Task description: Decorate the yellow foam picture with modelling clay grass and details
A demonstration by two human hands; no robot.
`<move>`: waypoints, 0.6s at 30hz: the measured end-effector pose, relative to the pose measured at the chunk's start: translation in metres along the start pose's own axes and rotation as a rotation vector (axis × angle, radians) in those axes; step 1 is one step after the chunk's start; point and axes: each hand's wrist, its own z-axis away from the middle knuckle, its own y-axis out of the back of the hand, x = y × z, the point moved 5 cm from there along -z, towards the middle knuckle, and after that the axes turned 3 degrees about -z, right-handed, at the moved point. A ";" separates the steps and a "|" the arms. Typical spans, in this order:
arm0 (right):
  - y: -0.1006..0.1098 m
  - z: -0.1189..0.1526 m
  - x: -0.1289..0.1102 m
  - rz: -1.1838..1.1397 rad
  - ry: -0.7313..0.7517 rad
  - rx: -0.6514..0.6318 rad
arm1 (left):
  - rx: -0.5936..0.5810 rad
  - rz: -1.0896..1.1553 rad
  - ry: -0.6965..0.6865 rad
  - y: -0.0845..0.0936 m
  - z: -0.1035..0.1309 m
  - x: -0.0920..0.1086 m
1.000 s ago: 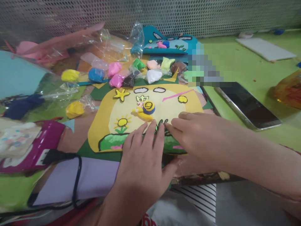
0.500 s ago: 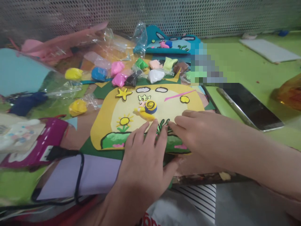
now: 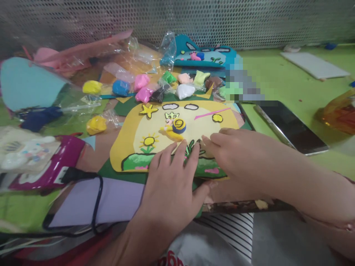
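A yellow paper picture (image 3: 122, 147) lies flat, decorated with clay shapes: a snail (image 3: 179, 126) with a blue and yellow shell, a star (image 3: 148, 110), a sun flower (image 3: 149, 142) and dark-edged green grass (image 3: 189, 148). My left hand (image 3: 173, 173) rests on the picture's lower edge, fingers spread, fingertips beside the grass and below the snail. Just right of the grass, my right hand (image 3: 230, 149) has its fingers bent and close together over the picture; whether something small is between them is hidden.
Bagged clay lumps, one of them white (image 3: 185, 91), lie behind the picture. A blue picture (image 3: 205, 59) stands farther back. At right are a phone (image 3: 294, 127) and a white board (image 3: 313, 65); at left, a purple pouch (image 3: 59, 162) with a black cord (image 3: 99, 203).
The whole view has shifted slightly. My right fingertips have moved a little away from the grass, and more of it shows. My left hand stays spread on the picture.
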 end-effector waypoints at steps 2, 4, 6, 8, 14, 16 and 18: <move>0.001 0.001 0.002 -0.013 -0.015 0.002 | -0.010 -0.003 0.002 0.000 -0.001 0.000; 0.002 0.001 0.002 -0.033 -0.013 0.013 | -0.019 -0.003 0.004 0.001 -0.002 0.001; 0.002 0.002 0.002 -0.046 0.011 0.017 | -0.020 -0.006 0.011 0.001 -0.002 0.001; 0.000 0.003 0.001 -0.033 0.048 0.013 | -0.011 -0.009 0.016 0.002 -0.002 0.001; 0.001 0.008 -0.002 -0.029 -0.005 0.048 | 0.009 -0.013 0.017 0.001 -0.001 0.002; 0.004 0.008 -0.006 -0.024 -0.001 0.064 | 0.016 -0.004 0.020 0.002 0.000 0.002; 0.008 0.009 -0.009 -0.021 0.008 0.084 | 0.024 0.010 0.022 0.003 0.001 0.002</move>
